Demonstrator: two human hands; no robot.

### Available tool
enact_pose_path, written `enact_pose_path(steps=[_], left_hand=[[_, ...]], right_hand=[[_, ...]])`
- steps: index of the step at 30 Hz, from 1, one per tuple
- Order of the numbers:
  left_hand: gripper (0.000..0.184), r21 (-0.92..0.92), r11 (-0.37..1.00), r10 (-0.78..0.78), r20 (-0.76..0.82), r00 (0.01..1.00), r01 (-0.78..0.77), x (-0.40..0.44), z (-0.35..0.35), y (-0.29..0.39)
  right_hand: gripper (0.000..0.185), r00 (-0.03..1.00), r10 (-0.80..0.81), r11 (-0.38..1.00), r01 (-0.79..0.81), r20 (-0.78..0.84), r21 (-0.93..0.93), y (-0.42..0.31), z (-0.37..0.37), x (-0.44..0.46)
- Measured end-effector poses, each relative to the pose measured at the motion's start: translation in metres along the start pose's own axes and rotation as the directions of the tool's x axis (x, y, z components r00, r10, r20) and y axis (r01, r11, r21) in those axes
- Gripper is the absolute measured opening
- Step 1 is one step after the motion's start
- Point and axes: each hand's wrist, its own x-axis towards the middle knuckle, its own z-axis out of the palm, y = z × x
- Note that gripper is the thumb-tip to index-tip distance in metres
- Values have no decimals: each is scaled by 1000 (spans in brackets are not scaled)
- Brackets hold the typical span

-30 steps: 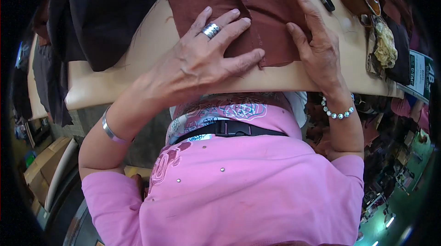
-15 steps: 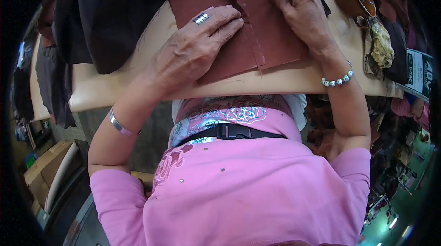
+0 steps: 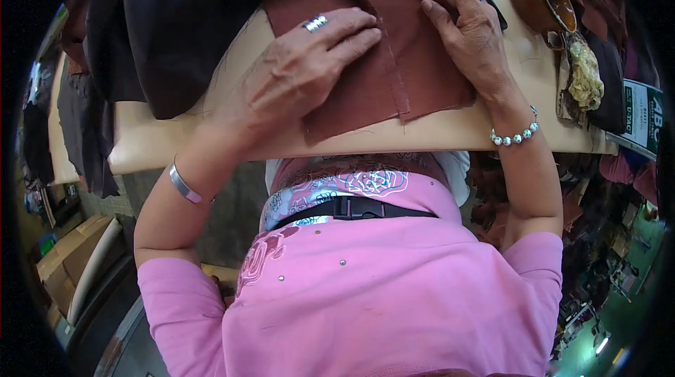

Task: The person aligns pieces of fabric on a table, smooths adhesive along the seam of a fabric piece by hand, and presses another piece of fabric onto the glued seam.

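Brown fabric (image 3: 422, 74) lies over the table's front edge area, with a seam or overlapping edge running down its middle. My left hand (image 3: 302, 64) rests on the fabric's left part, fingers together and bent, the fingertips at the seam; the thumb is hidden. On the right part, my right hand (image 3: 471, 39) lies with thumb and fingers apart, its upper fingertips close to the top of the view.
The pale table (image 3: 162, 138) carries dark cloth (image 3: 176, 32) at left. At right are a brown cup (image 3: 541, 1), a crumpled yellowish lump (image 3: 585, 74), a dark tool (image 3: 494, 5) and a green-white labelled pack (image 3: 641, 113). Cardboard boxes (image 3: 77, 250) stand below left.
The fabric's lower part has come toward me and spread left. My left fingers have drawn together and the thumb has gone from view. My right hand has moved slightly up and left.
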Motion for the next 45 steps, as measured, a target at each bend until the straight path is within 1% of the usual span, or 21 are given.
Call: enact_pose_path(steps=[3, 5, 6, 8, 10, 11, 14, 16, 18, 20, 22, 27, 30, 31, 34, 35, 38, 39, 41, 43, 45], left_hand=[[45, 154, 988, 17, 8, 1000, -18, 4, -2, -3], [45, 186, 972, 132, 83, 988, -145, 6, -5, -4], [45, 200, 958, 184, 118, 976, -205, 5, -7, -5], [45, 129, 980, 147, 57, 987, -153, 5, -2, -9], [44, 49, 993, 108, 0, 994, -108, 5, 3, -14], [42, 39, 999, -14, -40, 999, 16, 8, 3, -16], [39, 144, 986, 98, -113, 989, -81, 9, 6, -28], [35, 107, 987, 130, -98, 987, -119, 10, 3, -29], [33, 57, 989, 143, -91, 986, -138, 10, 4, -28], [36, 0, 994, 105, -114, 988, -105, 9, 7, -28], [39, -24, 999, 18, -141, 990, -21, 9, 10, -24], [40, 74, 995, 78, -94, 993, -71, 6, 9, -22], [37, 68, 994, 95, -77, 992, -90, -1, 6, -4], [36, 55, 994, 94, -69, 993, -90, -5, 4, 3], [32, -151, 988, 41, 5, 999, -40, -9, -9, 14], [27, -137, 989, 44, -59, 997, -52, -6, -15, 15], [26, -80, 997, 9, -60, 998, -14, -1, -17, 4], [25, -12, 998, 53, -79, 995, -54, -1, -12, -2], [25, 52, 996, 79, -112, 991, -73, -2, -5, -7], [27, 83, 994, 82, -121, 989, -72, -2, -2, -7], [31, 88, 995, 62, -104, 993, -53, -3, -1, -7]], right_hand=[[59, 1000, -13, 1000, 13, -25, 5, -1, 2, 0], [60, 999, -30, 999, 31, -36, 27, 3, 2, 0], [60, 998, 56, 998, -56, 10, 33, -1, 0, 1], [61, 970, 223, 973, -227, 98, 38, -15, -6, 4], [61, 982, 170, 985, -170, 85, -14, -14, -6, 6], [62, 986, 145, 989, -142, 79, -43, -14, -7, 6], [61, 905, 392, 919, -393, 166, -26, -15, -10, 13], [61, 957, 283, 959, -284, 62, 4, -5, -3, 19], [60, 956, 288, 957, -290, 45, 32, -3, 0, 23], [59, 904, 409, 907, -418, 125, 55, -6, -2, 26], [57, 950, 306, 944, -312, 68, 105, -2, 0, 23], [59, 998, 61, 998, -61, -14, 22, 7, 6, 17], [57, 983, 185, 982, -185, 3, -36, 8, 7, 2], [59, 974, 214, 977, -214, 72, -18, 1, 0, -2], [62, 994, 110, 989, -112, 29, 101, -7, -1, -15], [63, 973, 196, 968, -212, 122, 132, -7, -7, -18], [61, 952, 281, 876, -306, 121, 373, -11, -5, -16], [56, 956, 279, 916, -294, 92, 275, -16, -8, -10], [60, 966, 238, 970, -241, 101, 23, -18, -12, 2], [64, 973, 203, 978, -197, 108, -63, -18, -9, 7], [66, 981, 170, 985, -173, 98, 24, -18, -4, 10]])
